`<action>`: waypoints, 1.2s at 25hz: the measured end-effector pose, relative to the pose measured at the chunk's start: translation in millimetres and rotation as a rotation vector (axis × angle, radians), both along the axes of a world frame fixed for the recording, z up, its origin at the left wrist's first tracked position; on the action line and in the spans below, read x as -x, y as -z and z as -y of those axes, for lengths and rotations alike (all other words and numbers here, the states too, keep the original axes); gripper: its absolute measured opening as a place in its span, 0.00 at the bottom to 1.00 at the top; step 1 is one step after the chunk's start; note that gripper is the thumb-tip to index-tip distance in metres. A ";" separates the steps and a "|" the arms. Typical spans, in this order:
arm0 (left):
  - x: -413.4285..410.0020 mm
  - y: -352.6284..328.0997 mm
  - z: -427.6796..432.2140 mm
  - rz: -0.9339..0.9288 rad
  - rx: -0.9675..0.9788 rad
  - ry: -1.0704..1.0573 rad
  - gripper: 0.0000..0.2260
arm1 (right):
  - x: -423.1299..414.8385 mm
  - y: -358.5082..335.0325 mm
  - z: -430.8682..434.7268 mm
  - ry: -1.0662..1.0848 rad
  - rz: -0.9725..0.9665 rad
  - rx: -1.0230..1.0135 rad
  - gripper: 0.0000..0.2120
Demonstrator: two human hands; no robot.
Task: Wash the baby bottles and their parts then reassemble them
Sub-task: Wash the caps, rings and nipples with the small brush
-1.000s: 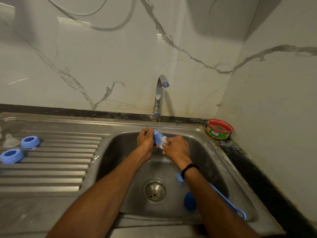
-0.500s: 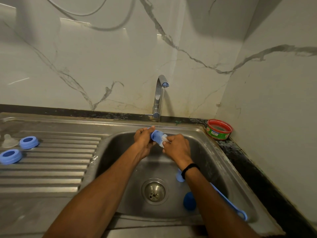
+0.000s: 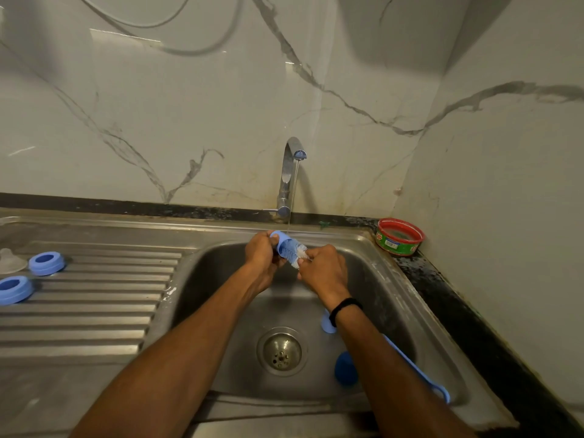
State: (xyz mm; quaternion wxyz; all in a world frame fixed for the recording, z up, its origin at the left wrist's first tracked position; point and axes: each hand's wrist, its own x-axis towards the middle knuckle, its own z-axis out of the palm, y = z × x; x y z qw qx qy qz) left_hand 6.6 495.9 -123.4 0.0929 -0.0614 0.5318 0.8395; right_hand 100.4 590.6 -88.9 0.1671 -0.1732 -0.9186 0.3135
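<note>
Blue bottle part (image 3: 282, 245), gripped by the left hand (image 3: 260, 254) mid-frame, slants down-right toward the bristle brush (image 3: 298, 252) pinched in the right hand (image 3: 322, 270).

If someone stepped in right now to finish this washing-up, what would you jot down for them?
Left hand grips a small blue plastic bottle part under the running tap; right hand pinches a white-bristled brush pushed into it.
Two blue plastic rings and a clear teat sit on the steel draining board, apparently done.
A long blue bottle brush lies in the basin.
Left: finish scrubbing, rinse, reassemble.
</note>
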 end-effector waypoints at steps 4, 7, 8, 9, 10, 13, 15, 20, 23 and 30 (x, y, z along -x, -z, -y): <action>-6.2 -3.9 -6.6 -0.014 -0.017 0.116 0.15 | 0.1 0.6 -4.3 0.017 0.004 0.032 0.08; 0.9 2.9 -2.5 0.000 0.015 -0.042 0.15 | 2.1 3.3 -3.4 -0.035 0.022 0.037 0.08; 3.4 4.3 -1.5 -0.011 0.027 -0.034 0.15 | 2.6 3.9 -2.2 -0.028 0.021 0.032 0.09; 2.9 3.7 -1.0 -0.016 0.036 0.012 0.16 | 2.7 4.0 -1.4 -0.005 0.023 0.026 0.09; 2.0 2.7 -1.1 -0.001 0.049 0.050 0.15 | 2.8 3.4 -1.5 0.010 0.026 0.022 0.10; 5.2 -1.2 3.4 0.027 0.043 0.019 0.13 | 2.3 2.4 -2.1 -0.043 0.022 0.054 0.08; 3.2 -2.0 4.2 0.036 0.004 0.096 0.12 | 1.2 1.6 -1.6 -0.016 0.026 0.031 0.08; 0.6 -1.1 0.4 0.105 0.004 0.052 0.09 | 2.0 3.9 -0.5 -0.041 0.055 0.037 0.07; 0.9 -6.1 -6.3 0.111 0.041 0.055 0.09 | 2.8 2.1 -5.5 -0.004 0.040 0.041 0.05; -2.0 -2.4 -2.3 0.119 0.050 0.048 0.11 | 5.4 7.8 0.4 -0.013 0.084 0.016 0.07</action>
